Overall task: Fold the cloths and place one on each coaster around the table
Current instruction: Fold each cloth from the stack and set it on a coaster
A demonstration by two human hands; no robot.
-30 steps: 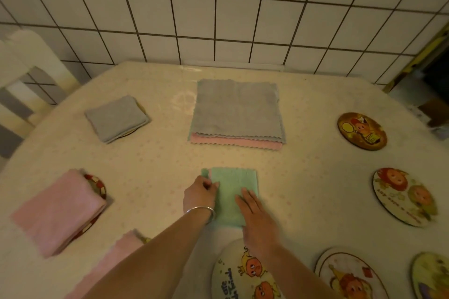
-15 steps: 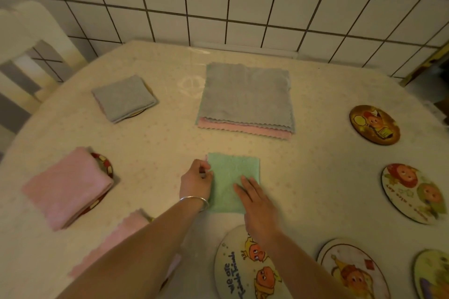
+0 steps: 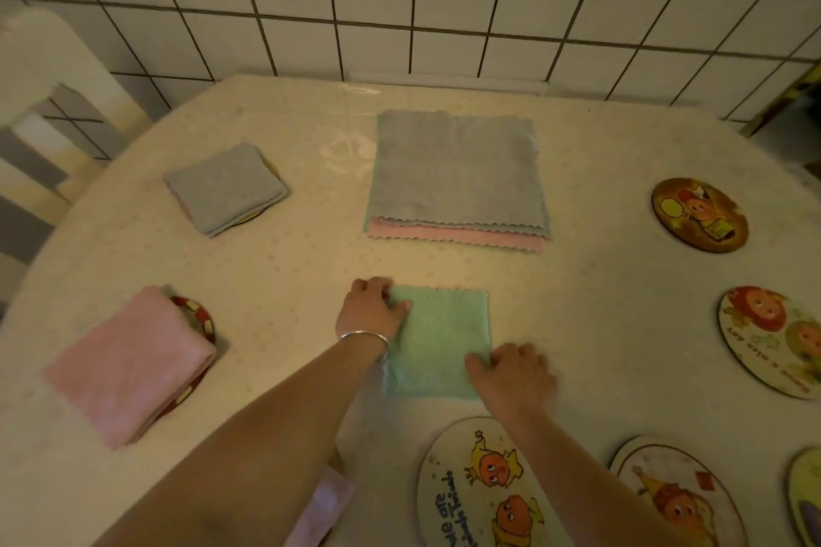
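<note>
Green cloth flat between hands: left hand pinching far-left corner, right hand gripping near-right edge; long axis runs toward cloth stack

Green cloth, grey-over-pink stack, seemingly dotted tablecloth.

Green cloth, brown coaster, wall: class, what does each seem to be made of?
Green cloth: soft napped fabric, likely microfibre; fuzzy surface, scalloped edge.
Brown coaster: rigid printed disc, perhaps wood or cork; cartoon picture, thin flat rim.
Wall: glazed ceramic tile, probably; white squares, dark grout lines.
</note>
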